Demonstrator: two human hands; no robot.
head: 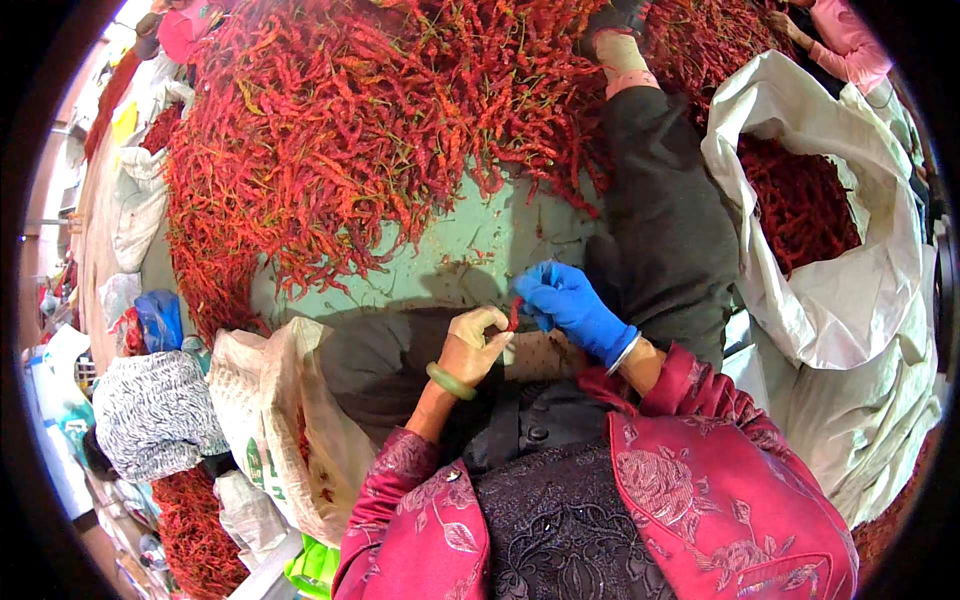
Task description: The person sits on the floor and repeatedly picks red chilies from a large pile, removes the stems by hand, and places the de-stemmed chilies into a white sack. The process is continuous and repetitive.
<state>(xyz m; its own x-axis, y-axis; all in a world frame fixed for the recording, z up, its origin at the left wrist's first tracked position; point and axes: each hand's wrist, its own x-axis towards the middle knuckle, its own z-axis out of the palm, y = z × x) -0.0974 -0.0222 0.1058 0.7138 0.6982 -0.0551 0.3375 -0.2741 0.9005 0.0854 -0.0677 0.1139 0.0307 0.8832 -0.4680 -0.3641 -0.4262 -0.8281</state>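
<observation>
Between my hands, above my lap, is a single dried red chili pepper (514, 313). My left hand (472, 346), bare and with a pale green bangle (451, 381) at the wrist, pinches its lower end between thumb and forefinger. Closed fingers of my right hand (571, 301), in a blue glove, are at its upper end; the stem itself is hidden there. Beyond my hands a large heap of red chili peppers (390, 127) with stems spreads over a pale green floor (450, 232). Small scraps and broken stems are scattered on the bare strip.
An open white woven sack (817, 315) with red chilies (799, 202) inside stands at my right. Another sack (262, 405) leans at my left. My outstretched leg (664, 187) reaches into the heap. People in pink (851, 45) and in black-and-white (161, 412) clothing are nearby.
</observation>
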